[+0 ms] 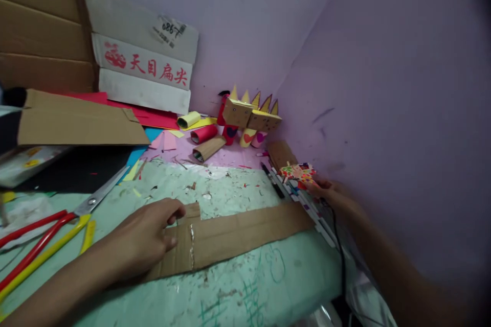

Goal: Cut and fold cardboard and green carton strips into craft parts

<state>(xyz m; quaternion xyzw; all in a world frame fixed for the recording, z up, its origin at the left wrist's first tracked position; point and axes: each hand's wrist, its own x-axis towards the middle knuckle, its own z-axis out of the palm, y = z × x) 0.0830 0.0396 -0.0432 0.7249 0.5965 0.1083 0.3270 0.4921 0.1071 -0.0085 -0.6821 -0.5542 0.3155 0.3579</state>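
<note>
A long cardboard strip (249,230) lies across the green table, with a whitish line of glue near its left part. My left hand (149,235) rests over the strip's left end, fingers curled; what they hold, if anything, is too small to make out. At the right, my right hand (326,189) is closed on a colourful patterned object (299,171), from which a black cord hangs. Several markers (314,217) lie below it, beside the strip's right end.
Red-handled scissors (90,205) and a yellow-handled tool (48,258) lie at the left. Paper tubes (209,148) and cardboard figures (238,112) stand at the back. Cardboard (76,122) and a black sheet (84,171) occupy the left; purple walls (383,87) enclose the back and right.
</note>
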